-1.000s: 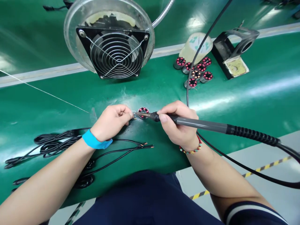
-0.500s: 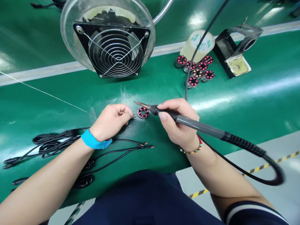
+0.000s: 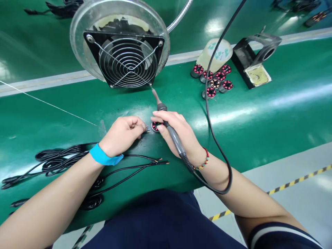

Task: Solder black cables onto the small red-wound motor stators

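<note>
My left hand (image 3: 123,135), with a blue wristband, is closed in a pinch. Thin wire ends (image 3: 147,131) of a black cable poke out past its fingertips. In my right hand (image 3: 183,135) is a soldering iron (image 3: 175,139), gripped by its grey handle. The iron's tip points away from me, close to the lower edge of the fan. Between my two hands lies a small motor stator (image 3: 155,127) with red windings, partly covered by my right fingers. Left-hand fingers hide how the wires are gripped.
A fan with a wire guard (image 3: 131,67) stands ahead. Several stators (image 3: 210,92) sit by a yellowish jar (image 3: 216,55), left of an iron stand with sponge (image 3: 257,75). Black cables (image 3: 58,162) lie coiled at left. Thin solder wire (image 3: 52,102) stretches in from the left.
My right hand has moved left over the stator and turned the soldering iron, so its tip now points forward toward the fan. My left hand has stayed in place.
</note>
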Motion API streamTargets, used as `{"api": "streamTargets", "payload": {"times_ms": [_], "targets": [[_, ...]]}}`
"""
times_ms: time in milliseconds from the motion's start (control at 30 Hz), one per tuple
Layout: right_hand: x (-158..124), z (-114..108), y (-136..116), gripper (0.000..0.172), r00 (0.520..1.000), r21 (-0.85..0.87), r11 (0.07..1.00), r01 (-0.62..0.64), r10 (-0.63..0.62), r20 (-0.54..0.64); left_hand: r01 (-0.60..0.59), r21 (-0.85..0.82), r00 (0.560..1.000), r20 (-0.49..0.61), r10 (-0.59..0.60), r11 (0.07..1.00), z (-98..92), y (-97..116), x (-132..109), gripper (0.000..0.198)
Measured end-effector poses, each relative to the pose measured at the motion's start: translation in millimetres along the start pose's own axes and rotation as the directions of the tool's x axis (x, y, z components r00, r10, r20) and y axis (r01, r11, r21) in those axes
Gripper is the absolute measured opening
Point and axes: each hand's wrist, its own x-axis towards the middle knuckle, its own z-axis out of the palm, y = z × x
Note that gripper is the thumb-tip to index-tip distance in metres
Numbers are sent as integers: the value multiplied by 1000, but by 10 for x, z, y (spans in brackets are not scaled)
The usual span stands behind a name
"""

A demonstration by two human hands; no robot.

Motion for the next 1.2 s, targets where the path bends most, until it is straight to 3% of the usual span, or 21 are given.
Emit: {"api": "streamTargets", "payload": {"times_ms": [200,533,800,1200], "targets": [[33,94,32,39,992,-72,997,5,4,124,-35,15,999,-5,35,999,-7,0,-5,14],[13,119,13,41,995,-73,993,93,-96,-37,-84,-113,996,-27,82,990,-36,-53,1,10],[29,203,9,33,982,-181,966,185,-189,-5,-146,-125,989,-7,146,981,-68,-102,-7,7],[14,209,9,40,1000,138,990,-11,13,-13,-391,92,920,49,388,916,-68,-118,-82,11]]}}
